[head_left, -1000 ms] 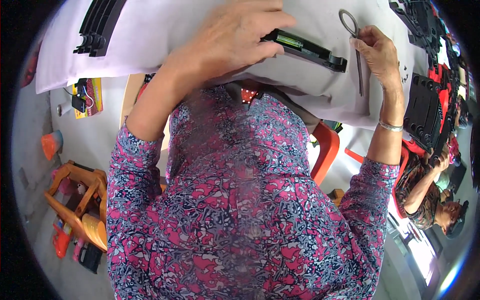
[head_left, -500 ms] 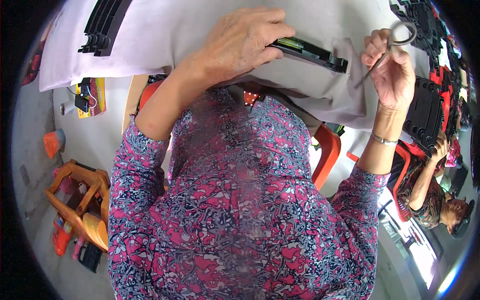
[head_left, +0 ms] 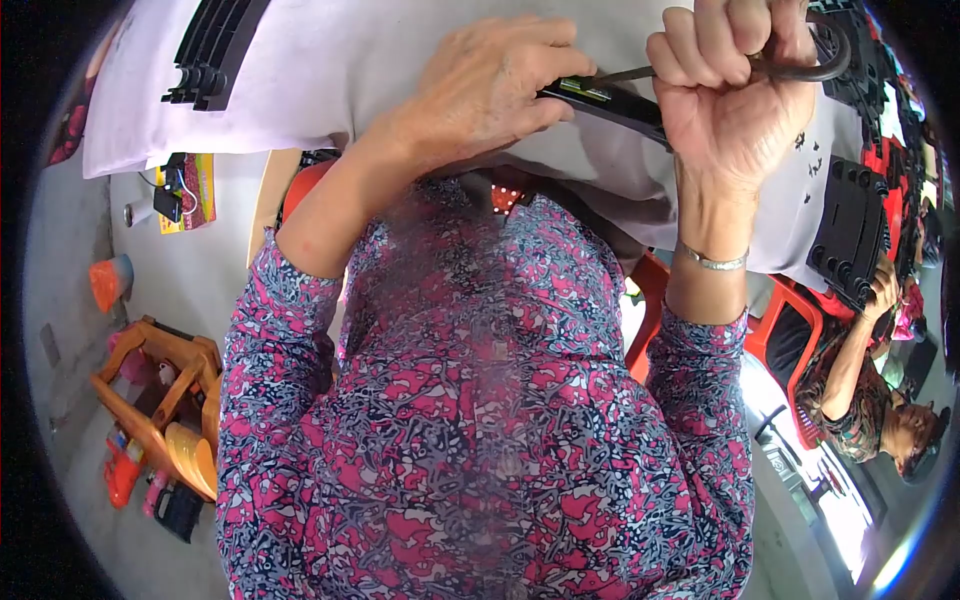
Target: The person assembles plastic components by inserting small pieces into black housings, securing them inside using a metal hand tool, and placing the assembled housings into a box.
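Note:
My left hand is closed on one end of a long, narrow black plastic part, pinching it over the pale cloth. A yellow-green strip shows inside that part beside my fingertips. My right hand is wrapped in a fist round a dark metal pick with a ring handle. The pick's thin shaft points left, its tip at or just above the strip; whether it touches, I cannot tell. My right wrist and fist cover the far end of the black part.
A pale cloth covers the table. Curved black plastic parts lie at the far left, and a ribbed black stack stands at the right edge. Small black bits are scattered near it. Another person's hand touches that stack.
My right hand has moved left and turned, from holding the pick off to the side to bringing its shaft over the black part. My left hand has barely moved.

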{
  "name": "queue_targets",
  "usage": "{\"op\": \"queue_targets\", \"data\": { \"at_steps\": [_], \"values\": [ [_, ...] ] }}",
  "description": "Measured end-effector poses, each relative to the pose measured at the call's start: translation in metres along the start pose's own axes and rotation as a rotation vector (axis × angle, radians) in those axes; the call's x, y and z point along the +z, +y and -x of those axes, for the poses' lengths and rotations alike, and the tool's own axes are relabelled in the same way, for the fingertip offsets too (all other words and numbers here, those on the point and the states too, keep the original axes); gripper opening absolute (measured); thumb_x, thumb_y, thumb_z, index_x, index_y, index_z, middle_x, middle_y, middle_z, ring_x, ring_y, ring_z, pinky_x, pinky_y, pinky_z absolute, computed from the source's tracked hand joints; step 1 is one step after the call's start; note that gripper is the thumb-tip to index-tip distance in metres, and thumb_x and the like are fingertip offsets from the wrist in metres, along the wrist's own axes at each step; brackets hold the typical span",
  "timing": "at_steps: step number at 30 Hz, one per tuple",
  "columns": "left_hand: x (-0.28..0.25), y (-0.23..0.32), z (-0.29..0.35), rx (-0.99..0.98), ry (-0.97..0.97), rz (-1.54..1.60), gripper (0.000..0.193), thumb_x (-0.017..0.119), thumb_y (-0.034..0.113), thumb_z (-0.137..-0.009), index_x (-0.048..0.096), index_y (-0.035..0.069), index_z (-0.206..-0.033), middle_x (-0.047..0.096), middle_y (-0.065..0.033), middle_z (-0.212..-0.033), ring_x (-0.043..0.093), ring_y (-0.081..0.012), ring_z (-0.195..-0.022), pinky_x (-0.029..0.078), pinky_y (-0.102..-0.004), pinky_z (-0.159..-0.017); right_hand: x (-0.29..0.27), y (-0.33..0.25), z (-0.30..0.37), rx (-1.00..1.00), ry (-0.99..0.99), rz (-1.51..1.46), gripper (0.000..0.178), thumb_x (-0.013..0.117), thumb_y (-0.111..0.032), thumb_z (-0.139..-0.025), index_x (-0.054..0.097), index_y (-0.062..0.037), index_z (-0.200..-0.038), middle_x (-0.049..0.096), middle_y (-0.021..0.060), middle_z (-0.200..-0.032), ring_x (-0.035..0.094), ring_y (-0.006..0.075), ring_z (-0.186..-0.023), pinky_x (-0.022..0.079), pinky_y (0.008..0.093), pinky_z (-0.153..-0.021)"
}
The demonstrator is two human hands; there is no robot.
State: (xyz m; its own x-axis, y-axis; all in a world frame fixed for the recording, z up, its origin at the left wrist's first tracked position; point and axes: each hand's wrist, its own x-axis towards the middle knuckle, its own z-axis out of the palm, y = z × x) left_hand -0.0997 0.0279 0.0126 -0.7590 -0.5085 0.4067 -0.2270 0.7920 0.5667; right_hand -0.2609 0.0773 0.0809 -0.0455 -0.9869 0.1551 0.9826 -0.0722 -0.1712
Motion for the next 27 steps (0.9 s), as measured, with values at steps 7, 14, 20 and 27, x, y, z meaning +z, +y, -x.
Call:
{"op": "queue_targets", "data": {
  "at_steps": [7, 14, 20, 27],
  "values": [
    [-0.015, 0.01, -0.009, -0.063, -0.126, 0.112, 0.031, 0.07, 0.012, -0.075, 0.065, 0.001, -0.104, 0.055, -0.0117, -0.087, 0.058, -0.0313, -0.086, 0.046, -0.0413, -0.075, 0.004, -0.012, 0.006, -0.129, 0.188, 0.662, 0.048, 0.035, -0.04, -0.107, 0.034, -0.014, -0.067, 0.023, -0.0041, -0.051, 0.017, 0.0096, -0.042, 0.017, 0.0261, -0.04],
    [0.001, -0.004, -0.006, 0.175, 0.061, -0.014, 0.036, 0.074, 0.014, -0.073, 0.067, 0.002, -0.105, 0.057, -0.0105, -0.089, 0.059, -0.0298, -0.087, 0.047, -0.0399, -0.076, -0.012, -0.014, 0.007, 0.169, -0.121, -0.691, 0.05, 0.034, -0.041, -0.107, 0.034, -0.0141, -0.065, 0.022, -0.004, -0.05, 0.016, 0.0101, -0.041, 0.016, 0.0268, -0.039],
    [-0.008, 0.01, -0.008, 0.15, 0.047, -0.009, 0.034, 0.075, 0.015, -0.074, 0.068, 0.003, -0.104, 0.057, -0.0102, -0.089, 0.059, -0.0292, -0.087, 0.047, -0.0399, -0.077, -0.015, -0.016, 0.01, -0.141, 0.157, 0.736, 0.051, 0.034, -0.041, -0.107, 0.035, -0.0142, -0.064, 0.022, -0.0045, -0.05, 0.015, 0.01, -0.041, 0.015, 0.0267, -0.039],
    [-0.012, 0.01, -0.01, -0.014, -0.11, 0.038, 0.031, 0.075, 0.013, -0.074, 0.067, 0.003, -0.102, 0.057, -0.0098, -0.087, 0.059, -0.0283, -0.086, 0.047, -0.0392, -0.075, -0.022, -0.006, 0.006, -0.083, -0.284, 0.134, 0.052, 0.034, -0.041, -0.107, 0.036, -0.0142, -0.063, 0.023, -0.0046, -0.048, 0.013, 0.0095, -0.039, 0.015, 0.0269, -0.038]
  ]
}}
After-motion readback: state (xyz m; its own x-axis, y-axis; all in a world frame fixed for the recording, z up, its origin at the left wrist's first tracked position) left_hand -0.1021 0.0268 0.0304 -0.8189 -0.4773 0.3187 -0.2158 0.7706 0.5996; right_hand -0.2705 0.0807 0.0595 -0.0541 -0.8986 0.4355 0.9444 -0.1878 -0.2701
